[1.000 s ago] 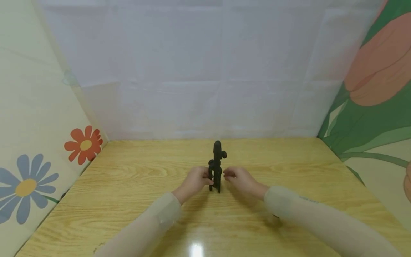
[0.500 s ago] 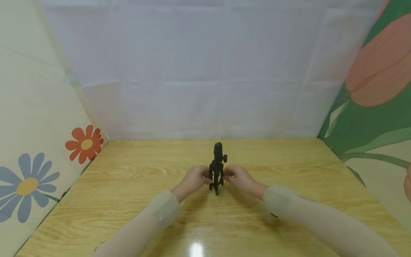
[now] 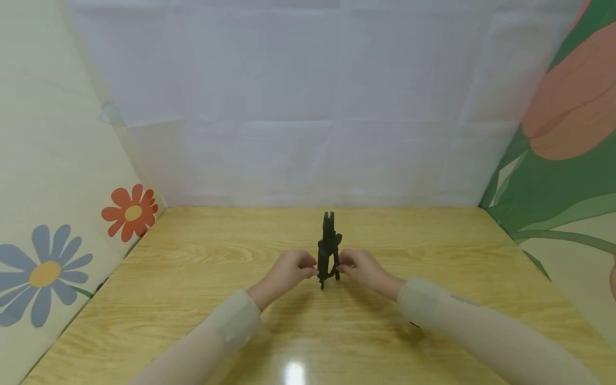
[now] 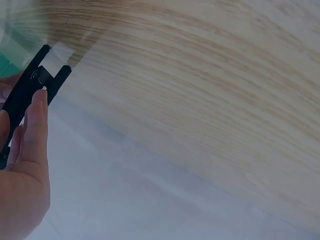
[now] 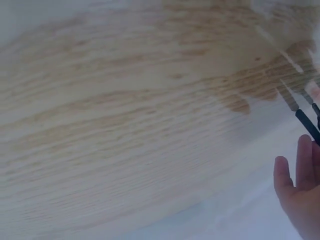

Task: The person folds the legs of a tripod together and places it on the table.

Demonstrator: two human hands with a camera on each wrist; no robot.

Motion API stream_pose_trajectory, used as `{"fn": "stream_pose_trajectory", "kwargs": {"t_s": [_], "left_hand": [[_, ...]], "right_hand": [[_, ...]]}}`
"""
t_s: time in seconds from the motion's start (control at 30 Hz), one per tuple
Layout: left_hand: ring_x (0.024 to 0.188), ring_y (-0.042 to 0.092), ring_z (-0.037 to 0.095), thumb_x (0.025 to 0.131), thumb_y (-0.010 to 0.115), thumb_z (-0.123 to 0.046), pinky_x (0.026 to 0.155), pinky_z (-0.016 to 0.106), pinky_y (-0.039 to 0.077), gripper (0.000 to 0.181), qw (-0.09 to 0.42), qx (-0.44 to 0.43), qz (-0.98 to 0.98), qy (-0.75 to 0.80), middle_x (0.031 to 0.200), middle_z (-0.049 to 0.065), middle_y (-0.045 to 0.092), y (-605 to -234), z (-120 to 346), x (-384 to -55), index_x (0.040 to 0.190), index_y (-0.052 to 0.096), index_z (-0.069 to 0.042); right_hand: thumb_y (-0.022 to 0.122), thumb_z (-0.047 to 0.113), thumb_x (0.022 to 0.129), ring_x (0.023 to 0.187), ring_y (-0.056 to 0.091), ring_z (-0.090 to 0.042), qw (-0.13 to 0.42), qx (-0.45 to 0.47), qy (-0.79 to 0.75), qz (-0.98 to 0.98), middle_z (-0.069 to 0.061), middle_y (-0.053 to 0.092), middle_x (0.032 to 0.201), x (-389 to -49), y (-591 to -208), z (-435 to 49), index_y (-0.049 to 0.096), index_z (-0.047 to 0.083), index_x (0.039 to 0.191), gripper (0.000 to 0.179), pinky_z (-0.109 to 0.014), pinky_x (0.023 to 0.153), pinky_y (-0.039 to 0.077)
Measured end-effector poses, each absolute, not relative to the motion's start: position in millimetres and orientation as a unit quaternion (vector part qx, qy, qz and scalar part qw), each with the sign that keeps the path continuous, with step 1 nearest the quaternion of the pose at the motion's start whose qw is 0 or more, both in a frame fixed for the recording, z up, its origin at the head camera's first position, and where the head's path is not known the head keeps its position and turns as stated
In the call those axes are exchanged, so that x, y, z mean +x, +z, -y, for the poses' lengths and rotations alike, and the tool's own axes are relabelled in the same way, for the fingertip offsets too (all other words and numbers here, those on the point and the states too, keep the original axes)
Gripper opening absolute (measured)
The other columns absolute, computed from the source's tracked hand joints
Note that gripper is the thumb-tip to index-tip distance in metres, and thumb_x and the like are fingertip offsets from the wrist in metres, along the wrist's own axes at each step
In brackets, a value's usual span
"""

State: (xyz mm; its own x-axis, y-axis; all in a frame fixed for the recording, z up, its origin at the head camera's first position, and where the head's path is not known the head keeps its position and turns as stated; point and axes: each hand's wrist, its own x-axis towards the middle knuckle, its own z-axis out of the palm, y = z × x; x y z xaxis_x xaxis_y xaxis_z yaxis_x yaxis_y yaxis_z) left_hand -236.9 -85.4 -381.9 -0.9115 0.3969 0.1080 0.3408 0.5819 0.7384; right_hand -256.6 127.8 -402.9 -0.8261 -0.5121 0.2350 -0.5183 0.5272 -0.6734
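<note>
A small black tripod (image 3: 329, 243) stands upright on the wooden table, its legs spread a little and a knob sticking out on its right side. My left hand (image 3: 289, 269) is at the left leg, with thumb and fingertips pinching it low down. From the other side my right hand (image 3: 366, 269) holds the right leg between thumb and index finger. Black leg ends of the tripod (image 4: 61, 77) rise past the fingers in the left wrist view. At the right edge of the right wrist view, part of the tripod (image 5: 306, 124) shows beyond the raised fingers.
The wooden table (image 3: 192, 256) meets a white cloth backdrop (image 3: 269, 133) at the back. A flower-printed panel (image 3: 58, 160) borders the left side. Another panel with a large tulip (image 3: 572, 112) borders the right. Light glares off the table near the front.
The tripod has been turned about its upright axis, so its legs and knob show at different angles. Both hands stay beside it; the right fingers have closed in on a leg.
</note>
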Motion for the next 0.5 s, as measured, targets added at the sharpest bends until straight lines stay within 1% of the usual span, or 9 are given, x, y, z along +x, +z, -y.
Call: {"fn": "stream_pose_trajectory", "kwargs": {"t_s": [0.13, 0.23, 0.3, 0.4, 0.5], "left_hand": [[0.083, 0.068, 0.023, 0.088, 0.071, -0.006, 0.072, 0.033, 0.056, 0.014, 0.030, 0.222, -0.890, 0.398, 0.092, 0.013, 0.071, -383, 81, -235, 0.097, 0.071, 0.004], [0.079, 0.067, 0.020, 0.088, 0.071, -0.007, 0.069, 0.032, 0.055, 0.011, 0.032, 0.225, -0.887, 0.402, 0.088, 0.010, 0.071, -385, 76, -235, 0.094, 0.072, 0.002], [0.075, 0.066, 0.016, 0.088, 0.071, -0.007, 0.066, 0.030, 0.055, 0.009, 0.027, 0.221, -0.886, 0.407, 0.085, 0.009, 0.071, -385, 73, -236, 0.092, 0.072, 0.001], [0.073, 0.065, 0.014, 0.088, 0.071, -0.005, 0.064, 0.029, 0.054, 0.008, 0.012, 0.213, -0.886, 0.412, 0.083, 0.008, 0.072, -387, 69, -236, 0.091, 0.073, 0.002], [0.074, 0.066, 0.014, 0.088, 0.070, -0.004, 0.066, 0.029, 0.054, 0.007, 0.002, 0.198, -0.885, 0.421, 0.085, 0.009, 0.072, -388, 67, -235, 0.091, 0.072, 0.002]], "right_hand": [[0.066, -0.001, 0.090, 0.082, 0.067, -0.022, 0.016, 0.294, 0.377, 0.878, -0.009, 0.069, 0.087, -255, -402, -129, 0.065, 0.001, 0.085, 0.005, -0.037, 0.074, 0.056], [0.067, -0.002, 0.089, 0.078, 0.066, -0.020, 0.023, 0.290, 0.375, 0.880, -0.009, 0.069, 0.085, -254, -402, -129, 0.064, 0.000, 0.085, 0.005, -0.032, 0.069, 0.055], [0.067, -0.003, 0.088, 0.075, 0.065, -0.018, 0.026, 0.288, 0.375, 0.881, -0.010, 0.069, 0.084, -254, -402, -129, 0.064, -0.001, 0.084, 0.006, -0.029, 0.065, 0.053], [0.067, -0.005, 0.088, 0.073, 0.065, -0.018, 0.028, 0.286, 0.380, 0.879, -0.011, 0.069, 0.083, -254, -403, -128, 0.064, -0.002, 0.084, 0.006, -0.027, 0.062, 0.052], [0.067, -0.007, 0.087, 0.076, 0.066, -0.020, 0.026, 0.282, 0.388, 0.877, -0.012, 0.070, 0.084, -253, -405, -129, 0.064, -0.003, 0.084, 0.005, -0.028, 0.064, 0.054]]}}
